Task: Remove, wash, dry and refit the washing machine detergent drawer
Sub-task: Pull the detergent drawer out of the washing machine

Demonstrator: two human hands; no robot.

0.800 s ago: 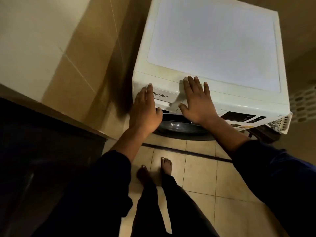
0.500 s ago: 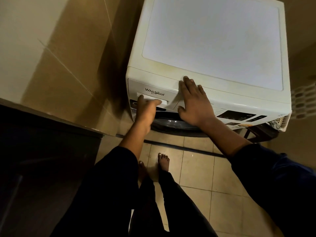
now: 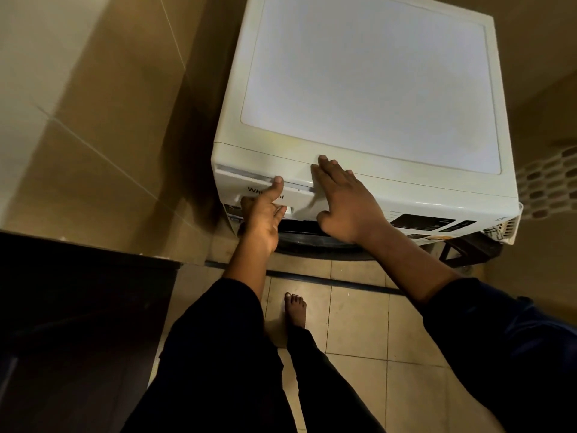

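- Gripping the detergent drawer [image 3: 237, 185], the left hand [image 3: 261, 215] lays its thumb [image 3: 276, 183] on the drawer's top edge and curls its fingers [image 3: 280, 211] under the handle recess.
- Drawer position: top-left of the washing machine [image 3: 374, 89] front, standing slightly out.
- Pressed flat just beside the drawer, the right hand [image 3: 343, 198] has straight fingers and holds nothing.

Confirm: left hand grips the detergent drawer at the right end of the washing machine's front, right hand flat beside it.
Wrong end: the head view shows the detergent drawer at the left end of the washing machine, by the tiled wall; left hand grips it, right hand flat beside it.
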